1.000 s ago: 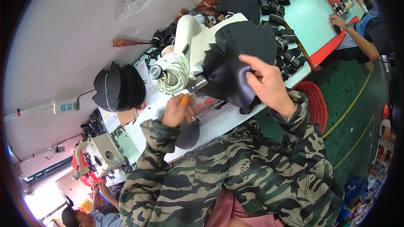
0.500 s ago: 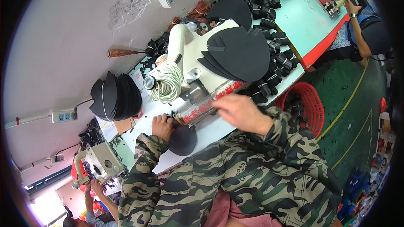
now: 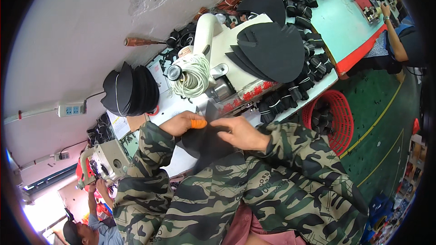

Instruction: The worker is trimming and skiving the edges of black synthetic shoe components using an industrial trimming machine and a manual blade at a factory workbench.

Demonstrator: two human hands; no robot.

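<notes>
Since the earlier frame, the right hand (image 3: 243, 134) has left the front edge of the cream sewing machine (image 3: 222, 43) and come in beside the left hand (image 3: 177, 124), with a black cut piece (image 3: 209, 143) between them; it is in front of the machine, on the wearer's side. The piece is blurred, its long axis running from a pointed tip near the machine's metal working end back toward the wearer's lap; whether another dark piece lies beneath is unclear. Left fingertips, one in an orange cover, appear to pinch its left edge; right thumb and forefinger stand apart over its right side, and whether they grip I cannot tell; neither hand is clearly nearer the machine.

On the machine lie fanned black pieces (image 3: 277, 54); a coil of white cord (image 3: 193, 77) sits at its left end; to its left stands a banded black stack (image 3: 120, 90), to its right lie tied black bundles (image 3: 274, 104), and lower right of it is a red basket (image 3: 347, 122); farther off, one co-worker (image 3: 102, 231) is left of the machine, another (image 3: 399, 41) well to its right.
</notes>
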